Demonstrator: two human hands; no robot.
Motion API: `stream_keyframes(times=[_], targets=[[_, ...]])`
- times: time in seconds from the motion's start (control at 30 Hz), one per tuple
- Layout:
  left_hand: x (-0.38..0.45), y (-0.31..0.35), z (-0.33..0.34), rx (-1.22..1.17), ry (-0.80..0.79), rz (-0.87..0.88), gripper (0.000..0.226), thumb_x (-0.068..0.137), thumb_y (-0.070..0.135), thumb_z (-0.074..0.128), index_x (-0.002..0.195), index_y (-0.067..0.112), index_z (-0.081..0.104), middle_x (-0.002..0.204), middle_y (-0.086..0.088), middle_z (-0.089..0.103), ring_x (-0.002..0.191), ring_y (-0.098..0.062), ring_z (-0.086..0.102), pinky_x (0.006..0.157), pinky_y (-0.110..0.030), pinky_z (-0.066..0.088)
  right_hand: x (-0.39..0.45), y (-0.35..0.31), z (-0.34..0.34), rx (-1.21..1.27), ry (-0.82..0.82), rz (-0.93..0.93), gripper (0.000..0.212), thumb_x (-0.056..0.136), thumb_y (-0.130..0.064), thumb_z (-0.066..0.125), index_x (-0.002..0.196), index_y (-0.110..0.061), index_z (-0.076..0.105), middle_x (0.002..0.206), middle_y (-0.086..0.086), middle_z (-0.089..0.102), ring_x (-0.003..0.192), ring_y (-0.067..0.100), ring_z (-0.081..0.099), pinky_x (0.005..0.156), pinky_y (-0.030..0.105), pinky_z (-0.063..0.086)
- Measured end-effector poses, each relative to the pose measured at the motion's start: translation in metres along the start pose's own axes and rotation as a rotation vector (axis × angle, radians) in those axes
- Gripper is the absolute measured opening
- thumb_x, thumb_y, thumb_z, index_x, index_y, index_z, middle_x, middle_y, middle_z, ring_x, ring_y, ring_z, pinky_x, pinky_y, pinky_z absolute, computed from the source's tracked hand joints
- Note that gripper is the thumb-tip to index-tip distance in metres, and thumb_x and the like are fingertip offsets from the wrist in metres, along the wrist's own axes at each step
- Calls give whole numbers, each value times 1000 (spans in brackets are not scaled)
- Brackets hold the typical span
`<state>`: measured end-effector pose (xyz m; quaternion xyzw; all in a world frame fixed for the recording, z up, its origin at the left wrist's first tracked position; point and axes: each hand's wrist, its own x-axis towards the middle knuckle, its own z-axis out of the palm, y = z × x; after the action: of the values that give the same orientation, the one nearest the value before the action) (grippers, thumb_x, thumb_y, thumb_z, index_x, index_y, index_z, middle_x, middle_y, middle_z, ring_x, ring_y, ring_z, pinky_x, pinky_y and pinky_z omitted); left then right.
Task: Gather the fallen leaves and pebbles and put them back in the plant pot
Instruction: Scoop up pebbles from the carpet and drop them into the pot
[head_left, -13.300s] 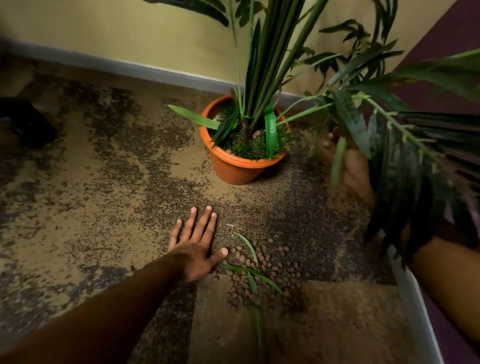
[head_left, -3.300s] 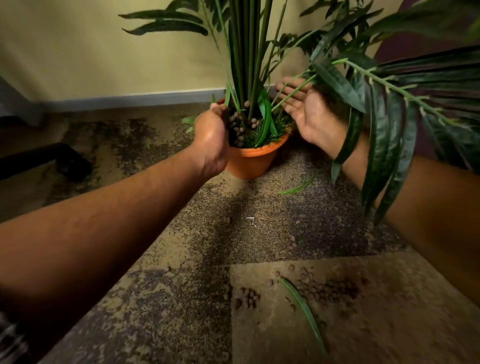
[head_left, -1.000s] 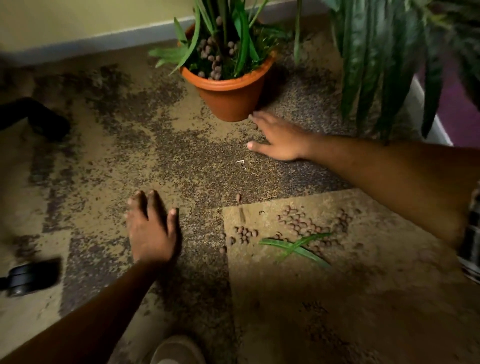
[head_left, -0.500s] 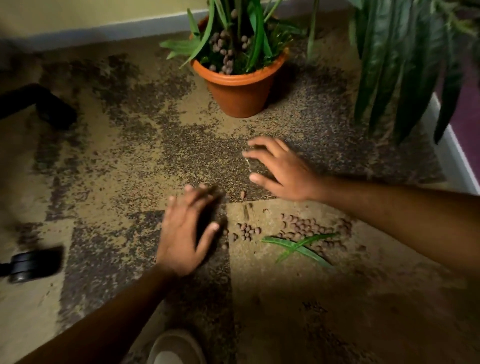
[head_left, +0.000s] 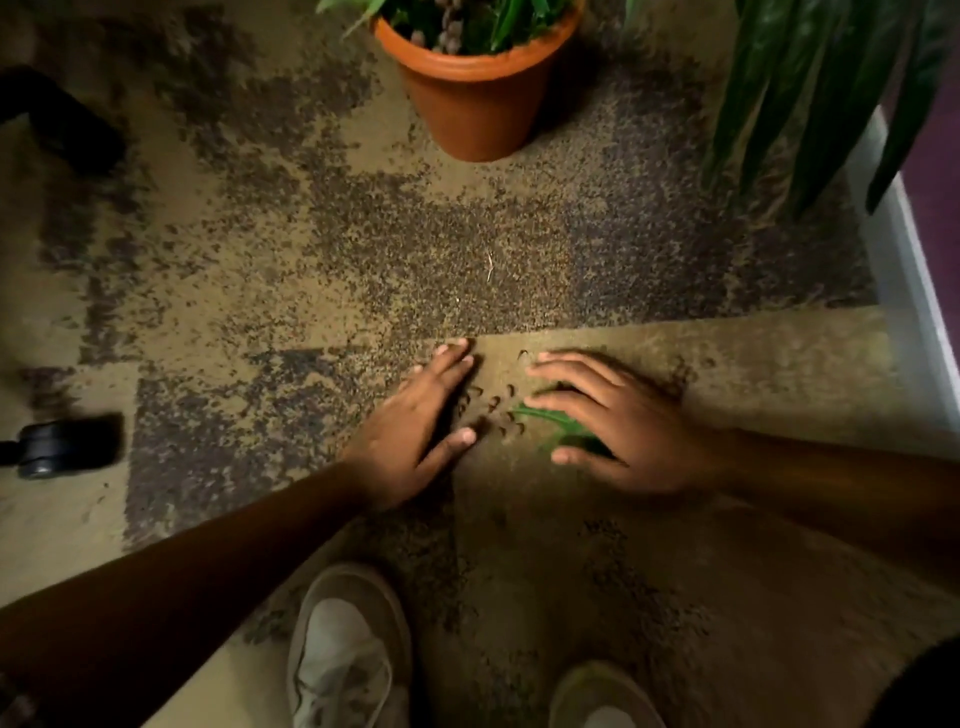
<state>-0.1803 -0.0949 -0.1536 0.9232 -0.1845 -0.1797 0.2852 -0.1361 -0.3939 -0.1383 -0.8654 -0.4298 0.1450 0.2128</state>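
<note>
The orange plant pot stands at the top centre of the carpet, with brown pebbles and green leaves inside. Several small brown pebbles lie on the carpet between my two hands. My left hand rests flat on the floor to their left, fingers straight. My right hand lies spread over the green fallen leaves, covering most of them and more pebbles; its fingers are only slightly bent.
Long dark green fronds hang at the top right beside a white skirting board. A black chair caster sits at the left edge. My two pale shoes stand at the bottom.
Both hands have moved inward to the pebble pile; the right hand now covers the leaves and most pebbles. The view has tilted down, so my shoes show.
</note>
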Motion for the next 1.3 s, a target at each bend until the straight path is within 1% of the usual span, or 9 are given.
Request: stream_keyframes(times=[0.07,0.17,0.3,0.4,0.6,0.9,1.07,1.17,1.3], targets=[[-9,0,-2,44,3,58,74,102,47,45,163,17,16,172,3,7,159,-15,5,127,-50,14,-11,-23,14,-15,33,-44,47,100,-46,57,137,-18,60,155,7,44,152,26,28,117,50,31],[-28,-7,0,99,98,-53,72,102,48,40,162,14,20,172,-2,8,159,-20,2,127,-52,8,-14,-60,40,18,-2,-145,36,101,-43,56,131,-26,65,155,6,46,152,29,28,116,53,31],[-54,-19,11,56,176,-297,73,102,52,32,162,12,18,172,-3,6,159,-20,-1,127,-52,7,-6,-109,92,15,-156,-612,34,97,-33,62,127,-21,68,154,7,50,151,31,34,118,58,28],[-61,-22,18,95,161,-298,71,105,52,28,163,15,16,172,-2,1,159,-21,-4,128,-51,5,-9,-126,119,-79,-329,-796,50,102,-43,52,147,-21,52,166,1,30,158,23,14,125,55,15],[-58,-16,29,178,216,-324,68,107,52,27,164,17,14,172,-1,0,159,-19,-5,128,-47,4,8,-94,94,-282,-432,-570,76,101,-60,37,163,-21,15,172,-1,4,159,18,-3,127,54,4],[-13,1,30,213,168,-161,77,104,57,27,163,9,14,172,-6,6,159,-21,-1,128,-46,9,5,-38,41,-397,-193,-92,77,104,-61,31,161,-11,23,171,7,11,159,24,5,124,55,17],[19,19,37,156,164,-115,84,100,59,34,162,6,15,171,-10,12,159,-24,4,129,-44,7,-31,-24,27,-256,135,4,66,103,-52,30,148,-9,50,161,9,38,153,29,29,122,58,24],[25,27,41,120,147,-37,81,100,56,42,162,9,17,171,-6,14,159,-19,5,128,-43,10,-66,-4,25,-198,219,55,54,103,-46,40,143,-13,56,157,7,46,149,32,36,117,60,30],[36,48,46,-129,189,79,75,98,44,55,159,10,28,168,-3,21,157,-15,16,127,-41,20,-112,24,27,-149,396,460,57,101,-40,47,145,-4,50,159,15,38,153,36,26,120,58,27]])
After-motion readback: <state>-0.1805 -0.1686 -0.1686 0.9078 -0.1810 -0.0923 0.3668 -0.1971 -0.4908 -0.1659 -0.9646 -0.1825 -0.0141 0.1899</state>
